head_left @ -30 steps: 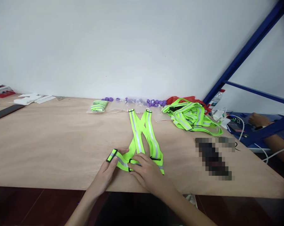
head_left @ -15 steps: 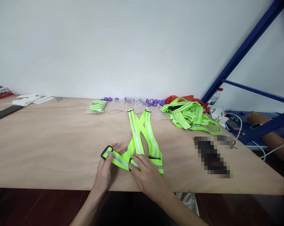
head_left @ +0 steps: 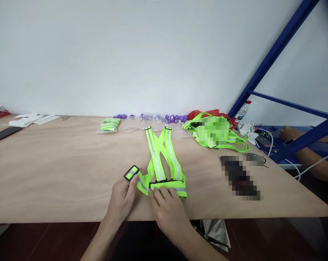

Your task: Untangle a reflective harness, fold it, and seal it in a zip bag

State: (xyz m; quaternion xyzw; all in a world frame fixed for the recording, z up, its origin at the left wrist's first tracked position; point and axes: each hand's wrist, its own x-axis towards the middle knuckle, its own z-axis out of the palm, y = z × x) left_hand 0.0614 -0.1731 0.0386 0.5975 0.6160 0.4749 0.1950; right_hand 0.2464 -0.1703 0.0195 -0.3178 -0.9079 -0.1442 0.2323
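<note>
A lime-yellow reflective vest [head_left: 158, 165] of elastic straps with silver stripes lies on the table, its shoulder straps crossed. My left hand [head_left: 121, 199] is closed on one end of its waist strap, pinched between thumb and fingers. A black rectangular buckle [head_left: 131, 173] stands up from that hand, a strap looped through it. Over the folded waist band, my right hand [head_left: 169, 210] has its fingers bent and pressed on the lower edge; its thumb is hidden. Behind stand two small black sliders [head_left: 167, 128] on the strap tops.
A packed vest in a clear bag [head_left: 109, 125] lies near the wall, beside clear bags [head_left: 129, 124] and purple caps [head_left: 176, 119]. More vests [head_left: 214, 132] are heaped right. A pixelated dark object [head_left: 240, 177] lies front right. Another person's arm [head_left: 313, 159] shows past the blue frame [head_left: 272, 54].
My left hand has turned and moved right, bringing the buckle closer to the waist band. My right hand has shifted slightly down, uncovering more of the band. The view has shifted slightly.
</note>
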